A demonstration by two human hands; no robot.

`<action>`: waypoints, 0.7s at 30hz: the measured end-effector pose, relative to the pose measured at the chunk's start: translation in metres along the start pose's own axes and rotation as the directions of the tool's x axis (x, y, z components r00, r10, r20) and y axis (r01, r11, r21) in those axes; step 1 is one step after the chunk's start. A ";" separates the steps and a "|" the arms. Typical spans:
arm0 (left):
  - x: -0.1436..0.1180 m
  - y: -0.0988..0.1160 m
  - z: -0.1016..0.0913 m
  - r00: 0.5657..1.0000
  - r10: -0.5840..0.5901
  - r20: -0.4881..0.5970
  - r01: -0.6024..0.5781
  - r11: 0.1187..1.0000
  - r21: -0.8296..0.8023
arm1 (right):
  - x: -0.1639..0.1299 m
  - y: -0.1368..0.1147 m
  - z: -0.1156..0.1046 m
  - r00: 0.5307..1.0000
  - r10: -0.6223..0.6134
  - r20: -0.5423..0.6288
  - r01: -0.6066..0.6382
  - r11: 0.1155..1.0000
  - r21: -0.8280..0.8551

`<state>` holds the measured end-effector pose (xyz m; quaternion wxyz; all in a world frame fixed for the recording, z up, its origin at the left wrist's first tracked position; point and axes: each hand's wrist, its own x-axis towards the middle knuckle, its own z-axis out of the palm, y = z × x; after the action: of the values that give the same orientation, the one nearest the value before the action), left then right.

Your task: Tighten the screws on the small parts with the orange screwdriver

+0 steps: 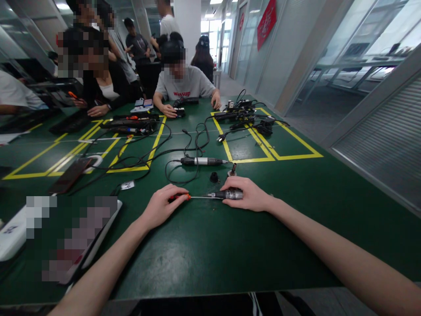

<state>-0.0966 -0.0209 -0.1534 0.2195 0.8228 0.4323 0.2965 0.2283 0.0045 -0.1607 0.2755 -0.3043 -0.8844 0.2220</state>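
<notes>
My left hand [167, 202] is closed around the red and black handle of a screwdriver [189, 197]. The thin metal shaft points right and meets the tip end of a black and silver tool body [230, 194]; whether the two touch, I cannot tell. Fingers of my right hand [248, 193] wrap that tool body, which lies level just over the green table. Just beyond it are a small black cap [214, 177] and a small metal part [233, 170] with an upright stem. A corded electric screwdriver [202, 161] lies farther back.
Black cables [158, 151] run across the green table [184, 259]. Left of my arm lie a phone [70, 175] and a white-edged device [118, 208]. Tangled cords and tools [243, 115] fill a yellow-taped area at back right. A person in a grey T-shirt [186, 83] works opposite.
</notes>
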 end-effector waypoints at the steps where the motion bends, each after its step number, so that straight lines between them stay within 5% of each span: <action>1: 0.000 0.001 0.000 1.000 -0.001 -0.001 0.001 1.000 0.001 | 0.000 0.000 0.000 1.000 -0.001 0.000 0.001 1.000 0.005; 21: -0.002 0.000 0.001 0.999 0.007 0.036 -0.006 1.000 -0.018 | 0.000 -0.001 0.000 1.000 -0.025 0.000 0.025 1.000 0.019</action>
<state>-0.0967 -0.0224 -0.1548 0.2337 0.8274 0.4230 0.2861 0.2280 0.0044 -0.1601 0.2808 -0.2905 -0.8861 0.2269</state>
